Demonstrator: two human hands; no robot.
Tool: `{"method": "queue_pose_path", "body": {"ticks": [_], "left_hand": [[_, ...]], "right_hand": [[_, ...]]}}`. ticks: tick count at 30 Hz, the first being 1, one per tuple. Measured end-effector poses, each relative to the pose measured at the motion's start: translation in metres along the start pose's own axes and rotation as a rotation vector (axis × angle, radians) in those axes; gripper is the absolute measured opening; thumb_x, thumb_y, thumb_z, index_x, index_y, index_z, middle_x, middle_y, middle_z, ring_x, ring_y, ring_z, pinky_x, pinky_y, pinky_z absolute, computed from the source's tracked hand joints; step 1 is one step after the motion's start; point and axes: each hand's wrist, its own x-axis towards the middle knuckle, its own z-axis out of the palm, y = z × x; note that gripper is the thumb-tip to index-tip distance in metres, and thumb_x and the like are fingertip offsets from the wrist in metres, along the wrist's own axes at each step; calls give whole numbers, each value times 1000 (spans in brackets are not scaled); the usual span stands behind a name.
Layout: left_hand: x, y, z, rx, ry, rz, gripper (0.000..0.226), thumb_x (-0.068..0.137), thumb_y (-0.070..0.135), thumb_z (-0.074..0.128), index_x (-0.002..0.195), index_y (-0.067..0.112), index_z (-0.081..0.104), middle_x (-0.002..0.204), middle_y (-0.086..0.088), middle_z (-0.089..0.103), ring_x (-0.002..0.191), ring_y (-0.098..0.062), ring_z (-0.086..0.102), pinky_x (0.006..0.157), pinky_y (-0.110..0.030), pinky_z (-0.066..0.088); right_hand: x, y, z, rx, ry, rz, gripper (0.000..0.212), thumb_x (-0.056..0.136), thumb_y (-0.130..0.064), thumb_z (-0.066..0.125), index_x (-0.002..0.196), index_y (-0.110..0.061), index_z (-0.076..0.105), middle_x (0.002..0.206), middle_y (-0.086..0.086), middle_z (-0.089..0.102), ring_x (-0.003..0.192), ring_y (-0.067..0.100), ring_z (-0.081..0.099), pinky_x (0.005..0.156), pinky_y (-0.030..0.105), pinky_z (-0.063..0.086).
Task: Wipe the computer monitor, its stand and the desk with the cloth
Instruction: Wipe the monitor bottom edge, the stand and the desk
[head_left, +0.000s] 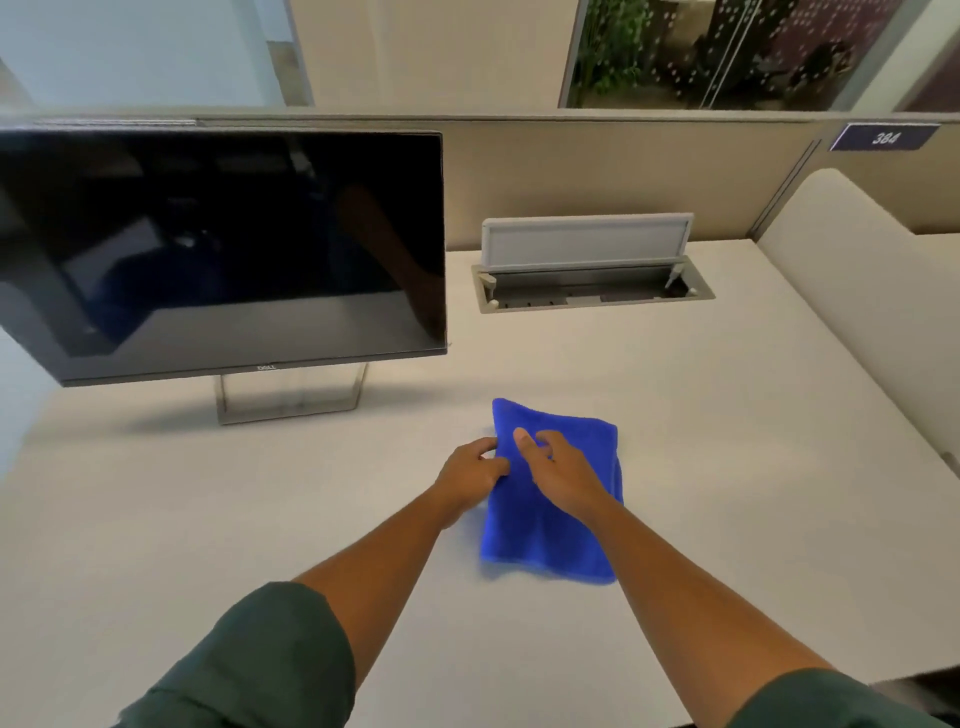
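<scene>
Dark green sleeves (249, 670) lowest in frame, forearms reaching forward. Blue cloth (550, 525) flat on desk (208, 519), right of monitor (223, 249) and stand (288, 397). Left hand (470, 475) pinching cloth's left edge, fingers curled. Right hand (558, 470) resting on top, fingers loosely bent, grip unclear. Likely barely begun: monitor, stand, desk all to wipe.

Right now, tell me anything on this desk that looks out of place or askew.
Only the grey flip-up lid of the cable box sunk into the white desk stands open. The black monitor tilts in the wide-angle view.
</scene>
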Motion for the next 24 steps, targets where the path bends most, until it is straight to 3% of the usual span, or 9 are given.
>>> {"method": "queue_pose_path", "body": {"ticks": [3,6,10,13,17,21,24], "left_hand": [[-11,0,-23,61,-49,45,44,87,13,55,125,33,65,84,-3,65,73,-13,56,70,-22,47],[-22,-4,-47,103,-78,40,47,88,13,56,131,32,62,100,-4,69,90,-13,64,77,-21,49],[-36,-16,-81,98,-78,62,40,89,14,58,122,34,68,90,14,71,85,-4,64,71,-13,47],[-45,-31,-107,14,-36,83,24,96,27,60,117,31,71,102,11,73,94,-8,66,80,-20,51],[-50,-53,-143,-44,205,119,24,97,40,57,108,27,74,92,11,73,83,-2,65,76,-24,50],[-52,-87,-192,176,523,95,20,98,32,57,110,27,71,108,11,69,97,-7,63,86,-23,49],[-55,-117,-231,318,715,82,21,96,31,58,115,30,67,118,7,64,110,-12,57,89,-24,43]], "right_hand": [[5,-20,15,131,-70,43,81,71,-87,43,114,-18,53,98,2,68,89,21,68,81,40,57],[6,-42,33,181,-126,54,77,66,-87,51,100,-19,52,91,0,69,78,17,69,63,30,55],[15,-60,67,146,-189,68,39,88,-54,52,96,-17,59,84,0,68,73,15,66,65,30,56],[18,-76,92,170,-163,52,26,93,-36,46,84,-18,62,79,0,66,73,14,62,61,27,54],[17,-96,126,143,-111,-8,28,93,-45,44,80,-25,59,76,-2,64,74,14,61,60,24,46],[17,-114,157,60,-37,-90,25,96,-51,37,83,-35,50,79,-13,59,75,2,55,60,16,34],[19,-125,180,101,38,-139,17,96,-50,37,94,-39,49,83,-17,59,79,-1,55,62,15,34]]}}
